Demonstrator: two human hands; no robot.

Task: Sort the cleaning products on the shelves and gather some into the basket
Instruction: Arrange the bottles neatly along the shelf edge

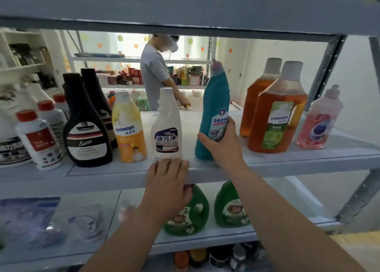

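1. A grey metal shelf (308, 162) in a storeroom carries a row of cleaning products.
2. The right hand (224, 146) grips the teal bottle (216, 98) low on its body as it stands mid-shelf.
3. The left hand (167, 183) lies flat, fingers straight, on the shelf edge left of the teal bottle, just below a white bottle (166, 127).
4. Two amber bottles (275, 115) stand right of the teal bottle; green jugs (230, 206) sit on the shelf beneath it.
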